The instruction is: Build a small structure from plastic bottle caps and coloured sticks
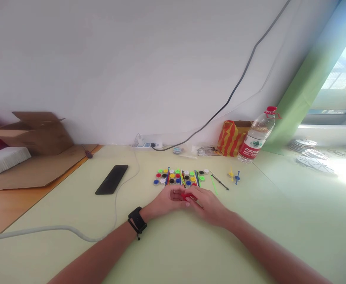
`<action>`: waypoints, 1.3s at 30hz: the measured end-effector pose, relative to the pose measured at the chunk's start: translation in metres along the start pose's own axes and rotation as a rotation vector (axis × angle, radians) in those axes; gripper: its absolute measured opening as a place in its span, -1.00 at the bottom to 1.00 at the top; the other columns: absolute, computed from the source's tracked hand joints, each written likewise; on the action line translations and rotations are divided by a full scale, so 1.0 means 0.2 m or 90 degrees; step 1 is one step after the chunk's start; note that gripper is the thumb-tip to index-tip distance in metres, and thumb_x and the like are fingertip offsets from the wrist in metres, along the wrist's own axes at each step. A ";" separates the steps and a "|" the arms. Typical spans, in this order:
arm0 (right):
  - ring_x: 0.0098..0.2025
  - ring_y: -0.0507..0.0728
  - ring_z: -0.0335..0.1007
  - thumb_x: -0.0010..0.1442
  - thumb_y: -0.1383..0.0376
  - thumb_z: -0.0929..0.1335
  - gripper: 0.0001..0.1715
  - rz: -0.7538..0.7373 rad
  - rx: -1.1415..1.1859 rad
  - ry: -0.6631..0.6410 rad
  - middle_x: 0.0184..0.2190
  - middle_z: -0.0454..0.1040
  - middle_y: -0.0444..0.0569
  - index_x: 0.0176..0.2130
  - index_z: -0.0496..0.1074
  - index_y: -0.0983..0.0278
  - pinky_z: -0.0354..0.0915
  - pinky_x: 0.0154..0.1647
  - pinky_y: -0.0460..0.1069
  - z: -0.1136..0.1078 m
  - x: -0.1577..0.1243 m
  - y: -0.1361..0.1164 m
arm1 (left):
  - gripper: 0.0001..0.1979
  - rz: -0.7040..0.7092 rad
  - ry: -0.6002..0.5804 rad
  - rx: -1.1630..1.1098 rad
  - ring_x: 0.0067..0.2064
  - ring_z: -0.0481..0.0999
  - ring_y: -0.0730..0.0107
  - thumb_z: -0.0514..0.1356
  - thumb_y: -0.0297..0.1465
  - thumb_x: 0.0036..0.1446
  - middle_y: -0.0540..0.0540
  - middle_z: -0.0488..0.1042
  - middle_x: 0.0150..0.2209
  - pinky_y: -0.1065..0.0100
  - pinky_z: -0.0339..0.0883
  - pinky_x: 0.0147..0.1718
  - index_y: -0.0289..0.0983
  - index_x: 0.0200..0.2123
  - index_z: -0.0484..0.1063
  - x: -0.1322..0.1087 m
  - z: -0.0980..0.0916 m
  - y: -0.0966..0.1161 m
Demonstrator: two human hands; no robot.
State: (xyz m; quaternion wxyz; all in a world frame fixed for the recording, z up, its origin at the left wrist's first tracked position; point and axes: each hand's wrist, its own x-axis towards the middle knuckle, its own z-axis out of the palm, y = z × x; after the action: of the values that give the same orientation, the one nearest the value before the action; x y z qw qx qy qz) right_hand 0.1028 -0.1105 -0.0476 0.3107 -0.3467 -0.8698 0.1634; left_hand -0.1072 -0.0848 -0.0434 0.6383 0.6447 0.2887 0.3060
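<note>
Both hands meet over the table around a small red plastic piece [185, 196], partly covered by the fingers. My left hand [168, 200] curls around its left side, a watch on the wrist. My right hand [208, 204] pinches the piece from the right. Just beyond the hands lie several small round discs in many colours, such as a blue disc [156, 182] and a green disc [201, 178], mixed with thin coloured sticks. To the right are a black arrow-tipped stick [220, 182], a green stick [213, 184], and a yellow piece [231, 174] beside a blue piece [237, 177], each a stick with a disc.
A black phone [112, 180] and a white cable [72, 232] lie left. Against the wall sit a power strip [147, 143], a striped bag [229, 139] and a water bottle [255, 136]. A cardboard box [39, 132] is far left; stacked discs [315, 161] far right.
</note>
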 end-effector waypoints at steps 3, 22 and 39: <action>-0.22 0.12 0.37 0.41 0.38 0.18 -0.69 0.007 0.037 0.007 -0.19 0.40 -0.02 0.04 0.38 0.17 0.34 -0.18 0.02 -0.03 0.00 -0.02 | -0.66 -0.003 0.030 0.005 -0.04 0.62 0.14 0.43 -0.30 0.06 -0.23 0.64 -0.11 0.16 0.44 0.03 -0.32 -0.10 0.59 0.01 0.00 -0.01; -0.12 0.14 0.48 0.40 0.29 0.23 -0.69 0.075 0.232 0.093 -0.12 0.53 0.01 0.07 0.42 0.15 0.41 -0.08 0.06 -0.02 0.02 0.00 | -0.57 0.044 0.088 0.026 0.05 0.59 0.07 0.41 -0.28 0.08 -0.28 0.61 0.00 0.10 0.44 0.08 -0.30 0.01 0.57 0.01 0.01 0.00; -0.40 0.08 0.35 0.35 0.24 0.27 -0.80 0.142 0.171 0.029 -0.43 0.46 -0.14 -0.05 0.40 0.16 0.31 -0.34 -0.03 -0.02 0.01 0.05 | -0.69 0.064 0.140 0.087 -0.10 0.62 0.12 0.41 -0.26 0.06 -0.23 0.65 -0.14 0.13 0.48 -0.02 -0.32 -0.15 0.62 0.02 0.00 -0.03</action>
State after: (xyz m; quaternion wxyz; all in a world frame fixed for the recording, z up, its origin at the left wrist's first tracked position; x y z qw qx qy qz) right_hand 0.1091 -0.1026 -0.0486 0.3538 -0.4003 -0.7888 0.3038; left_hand -0.1044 -0.0817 -0.0492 0.5413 0.6628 0.3443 0.3862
